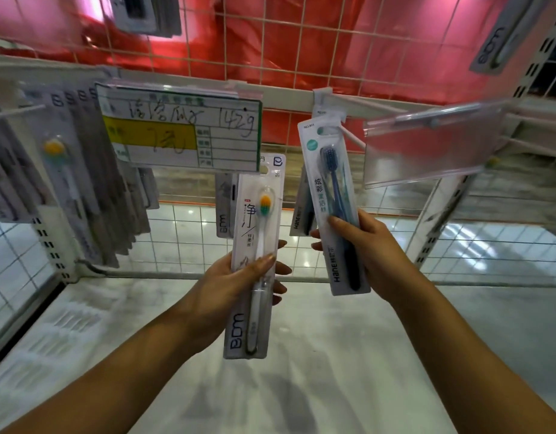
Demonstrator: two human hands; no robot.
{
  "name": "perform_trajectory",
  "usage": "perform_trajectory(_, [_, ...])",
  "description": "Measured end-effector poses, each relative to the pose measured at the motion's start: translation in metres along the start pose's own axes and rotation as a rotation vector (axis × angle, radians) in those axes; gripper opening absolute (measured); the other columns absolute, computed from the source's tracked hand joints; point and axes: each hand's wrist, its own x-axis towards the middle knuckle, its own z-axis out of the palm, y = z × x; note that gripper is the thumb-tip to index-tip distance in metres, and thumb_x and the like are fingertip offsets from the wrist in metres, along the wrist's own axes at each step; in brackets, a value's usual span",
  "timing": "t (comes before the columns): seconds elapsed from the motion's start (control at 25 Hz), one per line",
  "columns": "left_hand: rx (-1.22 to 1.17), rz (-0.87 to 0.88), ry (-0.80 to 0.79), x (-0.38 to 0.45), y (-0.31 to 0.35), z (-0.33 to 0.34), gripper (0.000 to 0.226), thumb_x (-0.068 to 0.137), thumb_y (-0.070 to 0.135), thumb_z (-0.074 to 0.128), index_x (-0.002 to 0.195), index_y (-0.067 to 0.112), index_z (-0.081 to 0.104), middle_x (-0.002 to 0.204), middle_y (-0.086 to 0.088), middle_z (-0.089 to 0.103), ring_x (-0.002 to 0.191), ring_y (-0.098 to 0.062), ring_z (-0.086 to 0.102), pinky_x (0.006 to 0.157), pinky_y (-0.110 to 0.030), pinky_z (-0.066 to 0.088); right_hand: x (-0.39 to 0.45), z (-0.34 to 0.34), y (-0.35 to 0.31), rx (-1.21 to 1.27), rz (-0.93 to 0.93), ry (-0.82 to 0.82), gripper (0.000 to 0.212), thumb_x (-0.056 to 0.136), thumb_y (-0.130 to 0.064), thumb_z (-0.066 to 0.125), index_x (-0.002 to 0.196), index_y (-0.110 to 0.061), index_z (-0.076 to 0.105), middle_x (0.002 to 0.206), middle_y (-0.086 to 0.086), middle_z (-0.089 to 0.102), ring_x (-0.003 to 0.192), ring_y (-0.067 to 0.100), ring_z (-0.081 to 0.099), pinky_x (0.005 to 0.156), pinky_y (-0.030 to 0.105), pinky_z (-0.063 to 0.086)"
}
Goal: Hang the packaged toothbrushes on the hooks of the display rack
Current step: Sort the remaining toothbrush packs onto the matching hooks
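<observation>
Standing before the display rack [270, 101], a person has both bare arms raised, each hand holding one packaged toothbrush upright. The left hand [236, 283] is closed around the middle of a white BDM pack [254, 261]: the thumb lies across the front of the card and the fingertips curl round its right edge from behind. Inside is a white brush with orange and green bristles, head up. The pack's top sits just below the handwritten price card [179, 133] clipped to the crossbar, and does not appear to be on any hook.

The right hand [367, 245] grips a white Hane pack [333, 208] by its lower half, thumb on the front, fingers wrapped behind and showing at the left edge. It holds a dark blue brush. The top of this pack is up at a white hook [352, 136] that juts from the crossbar toward the near right; whether the hanging hole is already threaded over the wire I cannot tell. Another Hane pack hangs just behind it, to its left.

To the far left, a row of grey packs [92, 189] hangs from other hooks. A clear plastic label holder [427, 145] sticks out at the right. Below the hands lies a pale shelf [301, 355], and behind everything is a white wire grid [286, 36] over red backing.
</observation>
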Motion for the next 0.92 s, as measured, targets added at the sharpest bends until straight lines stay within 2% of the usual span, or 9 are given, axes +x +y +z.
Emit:
perform_trajectory(0.2, [-0.025, -0.003, 0.009, 0.002, 0.003, 0.003, 0.047, 0.071, 0.037, 0.056, 0.116, 0.026, 0.057, 0.089, -0.002, 0.071, 0.075, -0.017, 0.068, 0.071, -0.033, 0.056, 0.010, 0.000, -0.002, 0.139, 0.059, 0.013, 0.009, 0.095, -0.023, 0.050, 0.102, -0.027, 0.055, 0.081, -0.006, 0.072, 0.066, 0.006, 0.070, 0.053, 0.018, 0.053])
perform_trajectory(0.32, [-0.055, 0.003, 0.002, 0.003, 0.004, 0.007, 0.045, 0.069, 0.036, 0.056, 0.113, 0.026, 0.057, 0.083, 0.000, 0.072, 0.072, -0.016, 0.068, 0.065, -0.030, 0.057, 0.018, -0.002, -0.003, 0.154, 0.097, 0.000, 0.016, 0.095, -0.025, 0.050, 0.110, -0.024, 0.053, 0.091, 0.001, 0.069, 0.069, 0.008, 0.070, 0.063, 0.024, 0.052])
perform_trajectory(0.44, [-0.071, -0.011, -0.017, 0.003, 0.004, 0.011, 0.041, 0.070, 0.034, 0.057, 0.110, 0.025, 0.058, 0.078, 0.002, 0.073, 0.068, -0.014, 0.069, 0.062, -0.027, 0.058, 0.024, -0.002, -0.002, 0.197, 0.117, -0.029, 0.009, 0.095, -0.024, 0.050, 0.100, -0.026, 0.057, 0.086, -0.001, 0.068, 0.065, 0.007, 0.069, 0.068, 0.028, 0.052])
perform_trajectory(0.56, [-0.084, -0.035, -0.019, 0.003, 0.001, 0.015, 0.040, 0.071, 0.033, 0.058, 0.110, 0.025, 0.060, 0.080, 0.001, 0.073, 0.070, -0.015, 0.069, 0.063, -0.028, 0.058, 0.027, -0.004, -0.001, 0.208, 0.137, -0.059, 0.008, 0.094, -0.024, 0.051, 0.098, -0.026, 0.058, 0.086, 0.000, 0.067, 0.071, 0.012, 0.069, 0.073, 0.032, 0.053])
perform_trajectory(0.64, [-0.082, -0.043, -0.020, 0.003, 0.000, 0.017, 0.039, 0.071, 0.033, 0.059, 0.110, 0.025, 0.060, 0.081, -0.001, 0.073, 0.070, -0.015, 0.069, 0.063, -0.028, 0.058, 0.030, -0.006, 0.000, 0.226, 0.153, -0.064, 0.009, 0.094, -0.024, 0.052, 0.100, -0.023, 0.058, 0.088, 0.002, 0.067, 0.076, 0.016, 0.068, 0.071, 0.032, 0.054])
perform_trajectory(0.8, [-0.040, -0.061, -0.011, 0.003, -0.002, 0.024, 0.043, 0.070, 0.034, 0.058, 0.112, 0.025, 0.059, 0.083, -0.001, 0.074, 0.073, -0.017, 0.069, 0.063, -0.028, 0.058, 0.032, -0.006, -0.004, 0.246, 0.188, -0.066, 0.021, 0.094, -0.022, 0.052, 0.113, -0.013, 0.055, 0.088, 0.005, 0.066, 0.072, 0.015, 0.067, 0.058, 0.025, 0.055])
perform_trajectory(0.92, [0.001, -0.076, -0.015, 0.005, -0.001, 0.029, 0.049, 0.072, 0.035, 0.058, 0.120, 0.025, 0.055, 0.092, -0.003, 0.072, 0.080, -0.020, 0.069, 0.068, -0.031, 0.059, 0.034, -0.008, -0.005, 0.261, 0.209, -0.066, 0.027, 0.094, -0.021, 0.053, 0.117, -0.009, 0.054, 0.090, 0.008, 0.066, 0.076, 0.019, 0.067, 0.060, 0.026, 0.057])
